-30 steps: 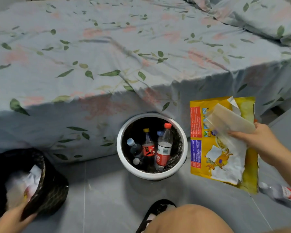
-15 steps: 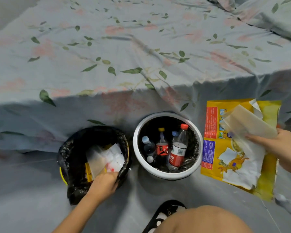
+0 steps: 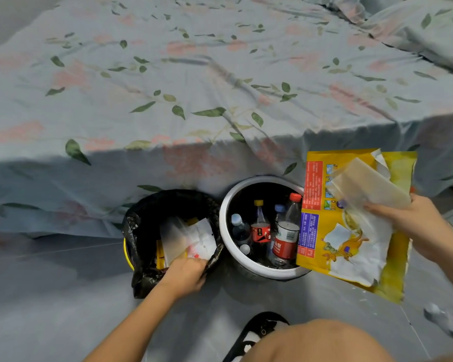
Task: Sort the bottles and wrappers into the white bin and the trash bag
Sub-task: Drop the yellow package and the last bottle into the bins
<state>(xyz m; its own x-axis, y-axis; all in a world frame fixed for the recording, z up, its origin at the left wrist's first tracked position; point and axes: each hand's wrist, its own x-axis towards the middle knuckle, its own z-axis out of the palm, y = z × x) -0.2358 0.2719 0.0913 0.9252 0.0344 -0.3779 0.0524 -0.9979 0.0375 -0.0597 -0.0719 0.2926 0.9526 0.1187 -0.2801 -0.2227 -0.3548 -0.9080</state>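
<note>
The left hand [image 3: 185,271] is gripping the near rim of the black plastic trash bag [image 3: 141,231], its fingers curled over the edge beside the pale wrappers [image 3: 191,239] lying inside. The right hand [image 3: 413,226] is pinching a large yellow printed wrapper [image 3: 351,244] and a translucent one [image 3: 364,184] beside the round white bin [image 3: 226,218], where capped plastic bottles [image 3: 285,231] are standing upright on the grey floor [image 3: 63,296].

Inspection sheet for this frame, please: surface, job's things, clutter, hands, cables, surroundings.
Surface: grey tiled floor.
Job's things: white bin holds upright bottles; black trash bag holds wrappers.
Clutter: one bottle on the floor, lower right.
Hands: left hand grips the bag's rim; right hand holds a yellow wrapper and clear ones partly over the bin.
Cables: nothing seen.
Surroundings: bed with floral sheet, sandal, knee.
</note>
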